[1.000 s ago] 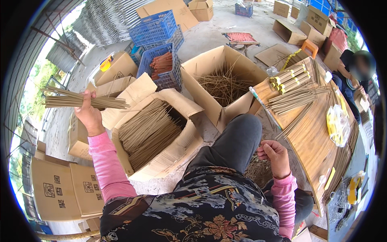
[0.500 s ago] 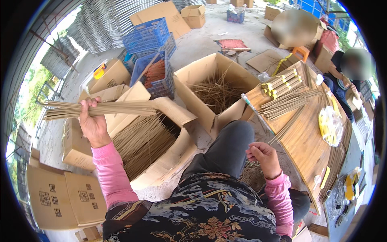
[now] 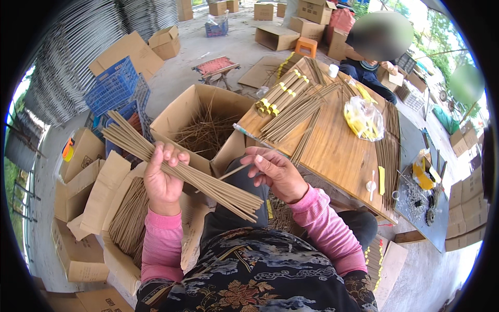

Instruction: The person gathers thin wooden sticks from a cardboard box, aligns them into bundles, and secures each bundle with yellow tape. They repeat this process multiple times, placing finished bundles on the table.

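Note:
My left hand is wrapped around a bundle of thin brown sticks, which slants down to the right across my lap. My right hand, just right of the bundle, pinches one thin brown stick between thumb and fingers. Part of that stick passes behind the bundle. Below my left arm, an open cardboard box holds many more such sticks. On the wooden table to the right lie loose sticks and several bundles tied with yellow bands.
Beyond my knees stands a larger cardboard box with tangled sticks inside. Blue crates are stacked at the left. A plastic bag of yellow strips lies on the table. Another person sits past its far side.
My left hand has come inward with the bundle, now tilted down to the right. My right hand has risen toward it and now holds a stick. The view has turned right.

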{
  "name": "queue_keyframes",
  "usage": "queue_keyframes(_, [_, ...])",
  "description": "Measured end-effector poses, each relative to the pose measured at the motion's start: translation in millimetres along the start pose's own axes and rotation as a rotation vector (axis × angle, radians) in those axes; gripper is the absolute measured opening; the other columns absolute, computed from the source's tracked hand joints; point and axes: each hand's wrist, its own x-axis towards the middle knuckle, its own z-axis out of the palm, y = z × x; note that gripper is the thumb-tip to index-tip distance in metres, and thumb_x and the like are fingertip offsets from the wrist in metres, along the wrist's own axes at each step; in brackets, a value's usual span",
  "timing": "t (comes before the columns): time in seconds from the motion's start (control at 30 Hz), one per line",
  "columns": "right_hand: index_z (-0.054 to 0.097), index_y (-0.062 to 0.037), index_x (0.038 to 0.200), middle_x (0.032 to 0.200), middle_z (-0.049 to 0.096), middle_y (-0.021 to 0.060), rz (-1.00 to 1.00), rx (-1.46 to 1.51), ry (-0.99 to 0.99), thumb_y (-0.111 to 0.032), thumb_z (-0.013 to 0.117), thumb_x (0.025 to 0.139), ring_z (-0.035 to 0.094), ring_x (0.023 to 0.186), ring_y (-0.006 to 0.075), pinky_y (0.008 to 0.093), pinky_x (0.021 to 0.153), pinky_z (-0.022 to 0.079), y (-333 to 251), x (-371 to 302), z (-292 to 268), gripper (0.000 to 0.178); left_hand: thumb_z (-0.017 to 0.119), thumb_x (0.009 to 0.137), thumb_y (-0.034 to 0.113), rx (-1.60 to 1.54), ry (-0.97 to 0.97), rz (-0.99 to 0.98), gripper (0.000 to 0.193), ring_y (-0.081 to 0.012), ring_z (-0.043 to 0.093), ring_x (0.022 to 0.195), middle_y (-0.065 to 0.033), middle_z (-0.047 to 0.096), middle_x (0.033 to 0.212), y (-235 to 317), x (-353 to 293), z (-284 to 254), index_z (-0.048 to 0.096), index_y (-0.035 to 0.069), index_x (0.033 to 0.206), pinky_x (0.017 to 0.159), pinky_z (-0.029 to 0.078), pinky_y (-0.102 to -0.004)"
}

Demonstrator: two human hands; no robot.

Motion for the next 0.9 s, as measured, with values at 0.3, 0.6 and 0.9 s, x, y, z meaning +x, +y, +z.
queue_keyframes(0.3, [0.052,-0.0011,0.095,0.088,0.063,0.0130,-0.218,0.152,0.192,-0.019,0.042,0.092,0.060,0.066,0.0128,0.0236,0.058,0.052,-16,2,-22,0.020,0.050,0.087,0.010,-0.038,0.155,-0.028,0.009,-0.0131,0.045,0.065,-0.0023,0.045,0.069,-17,-1,-23,0.046,0.006,0.080,0.076,0.040,-0.0309])
queue_keyframes(0.6, [0.062,0.0024,0.080,0.055,0.053,-0.0002,0.036,-0.791,0.338,-0.019,0.059,0.081,0.045,0.046,0.0043,0.0197,0.041,0.033,-36,72,-18,0.022,0.050,0.087,0.009,-0.132,0.268,0.019,0.011,-0.0137,0.046,0.064,-0.0038,0.047,0.070,-7,-4,-61,0.047,0.005,0.077,0.074,0.042,-0.0309])
queue_keyframes(0.9, [0.034,0.0044,0.127,0.114,0.051,0.0121,-0.061,-0.504,-0.174,-0.027,0.059,0.084,0.052,0.103,0.0187,0.0291,0.088,0.042,-40,99,-6,0.058,0.049,0.087,0.009,0.069,0.257,-0.033,0.008,-0.0131,0.046,0.065,-0.0023,0.047,0.070,-26,13,-61,0.048,0.006,0.080,0.074,0.042,-0.0311])
